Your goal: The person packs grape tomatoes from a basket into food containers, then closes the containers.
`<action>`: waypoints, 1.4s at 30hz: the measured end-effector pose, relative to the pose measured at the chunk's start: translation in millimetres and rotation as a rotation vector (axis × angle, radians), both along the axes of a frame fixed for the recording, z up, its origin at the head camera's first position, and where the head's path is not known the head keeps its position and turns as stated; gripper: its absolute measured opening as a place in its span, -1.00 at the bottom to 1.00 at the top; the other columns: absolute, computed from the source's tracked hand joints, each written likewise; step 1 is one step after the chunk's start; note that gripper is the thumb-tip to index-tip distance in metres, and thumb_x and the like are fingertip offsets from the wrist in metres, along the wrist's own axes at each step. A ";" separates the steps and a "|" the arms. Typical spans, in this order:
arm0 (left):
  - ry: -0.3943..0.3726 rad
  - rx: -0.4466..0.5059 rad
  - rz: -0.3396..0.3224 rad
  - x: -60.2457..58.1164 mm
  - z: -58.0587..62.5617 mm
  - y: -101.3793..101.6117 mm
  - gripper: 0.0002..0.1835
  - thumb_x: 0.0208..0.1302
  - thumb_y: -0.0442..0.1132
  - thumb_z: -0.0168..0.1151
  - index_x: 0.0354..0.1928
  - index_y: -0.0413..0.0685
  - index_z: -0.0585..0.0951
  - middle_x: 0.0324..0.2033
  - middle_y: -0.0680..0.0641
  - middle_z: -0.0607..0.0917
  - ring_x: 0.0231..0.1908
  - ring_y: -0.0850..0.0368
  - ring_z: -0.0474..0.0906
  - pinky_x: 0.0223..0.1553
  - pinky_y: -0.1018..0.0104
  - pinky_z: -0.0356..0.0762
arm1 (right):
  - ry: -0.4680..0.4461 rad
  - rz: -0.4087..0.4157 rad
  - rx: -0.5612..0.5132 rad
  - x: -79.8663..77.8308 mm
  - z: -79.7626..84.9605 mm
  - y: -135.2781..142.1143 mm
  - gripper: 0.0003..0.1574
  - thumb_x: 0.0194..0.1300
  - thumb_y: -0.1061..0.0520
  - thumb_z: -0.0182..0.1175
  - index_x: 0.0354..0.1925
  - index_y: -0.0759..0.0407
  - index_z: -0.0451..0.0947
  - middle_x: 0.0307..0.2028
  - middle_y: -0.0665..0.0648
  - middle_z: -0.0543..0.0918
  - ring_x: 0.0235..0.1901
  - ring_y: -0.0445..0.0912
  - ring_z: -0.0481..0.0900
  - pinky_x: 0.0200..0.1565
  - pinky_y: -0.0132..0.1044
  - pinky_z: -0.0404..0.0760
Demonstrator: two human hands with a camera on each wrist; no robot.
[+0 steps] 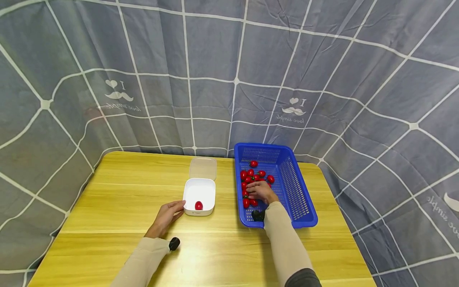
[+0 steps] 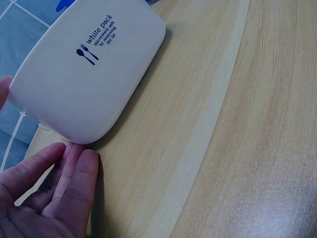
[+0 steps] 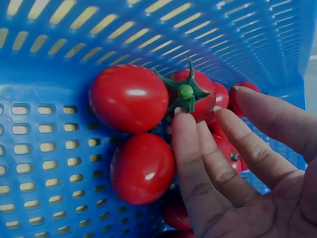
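Observation:
A white plastic box point(image 1: 203, 190) with a single cherry tomato point(image 1: 199, 205) in it stands on the table. My left hand point(image 1: 168, 214) touches the box's near left side, fingers fairly straight; in the left wrist view the fingertips meet its lower corner and one more fingertip lies at the rim. Over at the right, my right hand point(image 1: 262, 191) reaches down into a blue plastic basket point(image 1: 305, 195). Its extended fingers point(image 3: 185, 144) lie against red cherry tomatoes point(image 3: 142, 168), one with a green stem, and no tomato is gripped. Several tomatoes are partly hidden behind the hand.
The box's translucent lid point(image 1: 203, 168) lies folded back behind it on the wooden table point(image 1: 136, 187). Grey checked curtains point(image 1: 211, 95) hang around the table's back and sides. The basket's raised walls surround my right hand.

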State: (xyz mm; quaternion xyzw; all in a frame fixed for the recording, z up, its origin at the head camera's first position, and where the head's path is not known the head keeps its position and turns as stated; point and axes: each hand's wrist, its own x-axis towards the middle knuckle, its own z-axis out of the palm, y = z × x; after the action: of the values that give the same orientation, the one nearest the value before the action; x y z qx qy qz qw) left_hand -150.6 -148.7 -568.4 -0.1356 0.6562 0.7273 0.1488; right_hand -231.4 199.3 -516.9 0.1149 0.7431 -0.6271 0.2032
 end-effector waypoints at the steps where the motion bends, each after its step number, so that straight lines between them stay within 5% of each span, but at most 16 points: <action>1: 0.000 0.000 0.001 0.0 -0.2 -0.2 -0.40 0.41 -0.12 0.14 0.26 -0.51 0.34 0.24 -0.36 0.38 0.09 0.12 0.46 0.18 0.33 0.49 | -0.009 0.006 0.001 -0.2 0.1 -0.4 -0.63 0.26 0.45 0.12 0.03 0.61 0.46 -0.24 0.21 0.64 -0.40 -0.10 0.63 -0.26 -0.25 0.76; 13: 0.006 -0.004 -0.004 0.6 1.3 0.0 -0.43 0.42 -0.13 0.13 0.23 -0.50 0.37 0.23 -0.35 0.39 0.06 0.15 0.48 0.20 0.28 0.48 | -0.093 0.168 0.004 1.3 -2.1 0.9 -0.56 0.26 0.48 0.10 0.11 0.63 0.40 -0.31 0.20 0.64 -0.36 -0.04 0.66 -0.12 -0.12 0.73; 34: 0.006 -0.018 -0.013 3.4 7.5 1.6 -0.40 0.43 -0.12 0.12 0.27 -0.51 0.32 0.25 -0.37 0.36 0.08 0.08 0.46 0.27 0.20 0.40 | 0.007 0.091 -0.160 -1.0 6.9 -5.3 -0.53 0.14 0.58 0.11 0.06 0.63 0.37 -0.52 0.09 0.58 -0.48 -0.13 0.62 0.03 0.05 0.64; 42: 0.001 -0.019 -0.024 3.5 7.2 1.8 -0.40 0.45 -0.14 0.09 0.29 -0.51 0.29 0.27 -0.38 0.33 0.10 0.07 0.45 0.29 0.17 0.37 | 0.073 0.057 -0.210 -1.2 17.6 -10.0 -0.57 0.16 0.58 0.11 0.03 0.63 0.35 -0.41 0.13 0.61 -0.43 -0.12 0.63 0.13 0.16 0.51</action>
State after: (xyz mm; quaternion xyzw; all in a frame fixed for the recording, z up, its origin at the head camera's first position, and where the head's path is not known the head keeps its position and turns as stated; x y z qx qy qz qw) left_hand -147.1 -146.9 -561.2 -0.1285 0.6646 0.7194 0.1558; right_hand -232.5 189.3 -499.3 0.0488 0.6831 -0.6993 0.2049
